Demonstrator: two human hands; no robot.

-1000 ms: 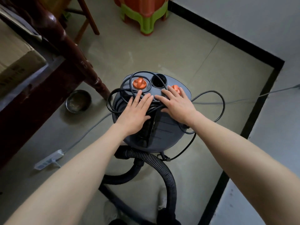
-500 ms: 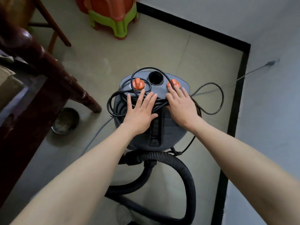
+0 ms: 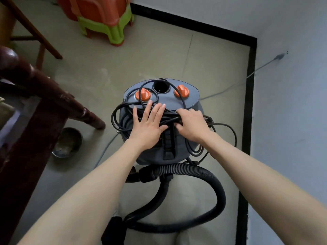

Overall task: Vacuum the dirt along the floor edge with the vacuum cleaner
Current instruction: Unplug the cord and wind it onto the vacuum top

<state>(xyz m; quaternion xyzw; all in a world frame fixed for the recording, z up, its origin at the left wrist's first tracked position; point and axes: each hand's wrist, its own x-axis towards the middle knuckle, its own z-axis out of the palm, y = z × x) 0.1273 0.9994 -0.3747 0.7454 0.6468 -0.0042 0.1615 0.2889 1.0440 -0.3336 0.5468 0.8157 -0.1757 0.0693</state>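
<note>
Vacuum (image 3: pixel 159 131) near the floor edge (image 3: pixel 249 110). Left hand (image 3: pixel 147 126) flat, fingers straight, pressing cord (image 3: pixel 122 121) down, likely to keep it still. Right hand (image 3: pixel 192 125) curled round cord, likely to pull it loose.

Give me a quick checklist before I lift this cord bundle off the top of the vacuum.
1. Right hand has the cord: ok, its fingers curl round the bundled loops.
2. Left hand steadying: ok, it lies flat on the loops atop the vacuum.
3. Cord free of the knobs: not ok, one loop rings the left orange knob and a strand crosses the right orange knob.
4. Cord free of knots: not ok, a tangle sits just right of the right hand.
5. Hose attached: ok, it joins the front of the vacuum.
6. Vacuum plugged in: cannot tell.
</note>
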